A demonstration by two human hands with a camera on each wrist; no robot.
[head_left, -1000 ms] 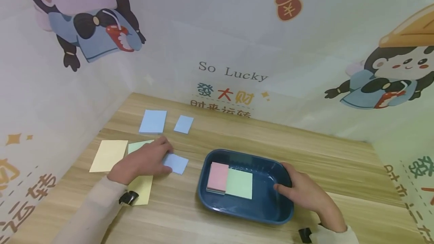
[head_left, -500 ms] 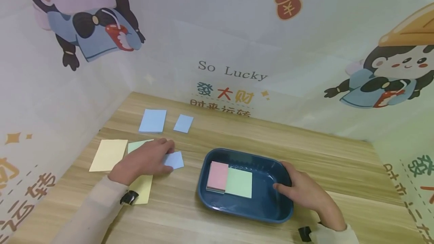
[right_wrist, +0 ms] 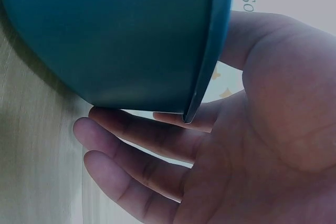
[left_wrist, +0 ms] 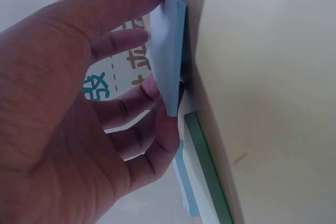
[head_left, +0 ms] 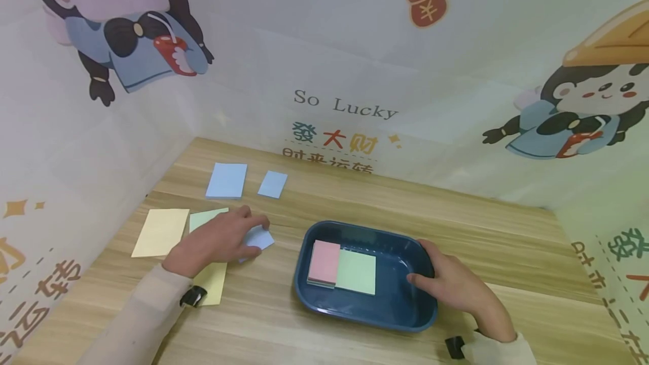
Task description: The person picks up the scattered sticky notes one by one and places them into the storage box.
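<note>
My left hand [head_left: 223, 236] holds a small blue sticky note pad [head_left: 259, 236] by its edges, between thumb and fingers. In the left wrist view the thumb tip lies at one end of this pad [left_wrist: 168, 51] and curled fingertips at the other. My right hand [head_left: 453, 283] grips the right end of a dark blue tray [head_left: 365, 323], thumb inside the rim and fingers along the outer wall [right_wrist: 121, 40]. A pink pad [head_left: 324, 262] on a short stack and a light green pad [head_left: 356, 272] lie side by side in the tray's left half.
Two blue pads, a larger one [head_left: 226, 180] and a smaller one [head_left: 272, 184], lie behind the left hand. A cream pad [head_left: 161, 232] lies to its left. A green pad [head_left: 205, 217] and a yellow pad [head_left: 212, 286] are partly hidden under the left arm.
The small blue pad has turned and drawn in closer to the left palm, and the left fingers have reached slightly forward over it. The right hand and tray stay in place.
</note>
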